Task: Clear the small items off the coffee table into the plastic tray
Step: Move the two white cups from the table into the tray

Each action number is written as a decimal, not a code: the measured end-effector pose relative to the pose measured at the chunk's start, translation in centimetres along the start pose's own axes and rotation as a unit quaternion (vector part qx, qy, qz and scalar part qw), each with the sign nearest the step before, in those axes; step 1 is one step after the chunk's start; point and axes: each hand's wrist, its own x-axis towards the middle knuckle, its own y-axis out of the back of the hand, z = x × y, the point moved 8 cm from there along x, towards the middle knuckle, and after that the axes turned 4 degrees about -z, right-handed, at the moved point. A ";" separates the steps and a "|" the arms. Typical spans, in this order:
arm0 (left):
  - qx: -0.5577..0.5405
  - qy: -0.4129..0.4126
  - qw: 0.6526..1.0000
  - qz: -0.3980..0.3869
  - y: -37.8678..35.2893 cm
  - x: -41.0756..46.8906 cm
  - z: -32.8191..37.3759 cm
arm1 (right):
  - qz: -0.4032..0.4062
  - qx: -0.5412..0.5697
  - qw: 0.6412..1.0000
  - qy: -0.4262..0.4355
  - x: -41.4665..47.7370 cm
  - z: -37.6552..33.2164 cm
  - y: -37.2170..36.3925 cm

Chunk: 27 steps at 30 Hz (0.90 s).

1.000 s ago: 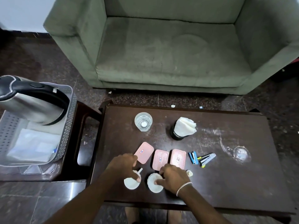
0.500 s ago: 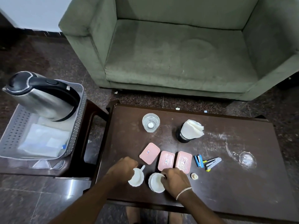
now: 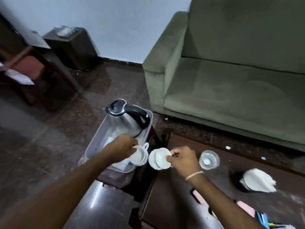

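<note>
- Dark polished flooring and a dark wooden bench (image 3: pixel 173 200) fill the near ground; pink cases (image 3: pixel 245 208) and a blue stapler (image 3: pixel 262 218) lie on the bench at its near right, blurred.
- Nearer than the plastic tray (image 3: pixel 97 142), the left hand (image 3: pixel 121 147) is seen clenched on a small white cup (image 3: pixel 139 154), held above the tray's near right corner. The cup is tipped on its side, mouth toward the camera, handle pointing up and away toward the kettle.
- Right of the tray, over the gap between tray and bench, the right hand (image 3: pixel 182 158) is seen grasping a white cup and saucer (image 3: pixel 159 159), tilted so their faces turn left toward the tray.
- The carrying step is judged to be in hand; next, both pieces would need lowering into free space in the tray, clear of the kettle.
- A drinking glass (image 3: pixel 209 159) and a napkin holder (image 3: pixel 254 180) stand on the bench, right of the tray.
- At the tray's far end a steel kettle (image 3: pixel 127 119) stands upright.
- Beyond the tray a green sofa (image 3: pixel 231 83) and a pale wall are seen.
</note>
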 end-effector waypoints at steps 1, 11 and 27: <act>0.000 0.025 1.000 0.007 0.9 -0.3 -2.1 | -0.008 0.005 1.000 0.010 1.1 -1.9 -1.1; -0.056 0.240 0.969 0.003 -0.1 -0.9 -18.9 | -0.056 -0.030 0.997 -0.041 10.4 -10.4 -14.2; 0.029 0.272 0.961 0.048 -2.9 3.4 -23.2 | -0.042 -0.109 0.992 -0.056 14.7 -9.1 -20.1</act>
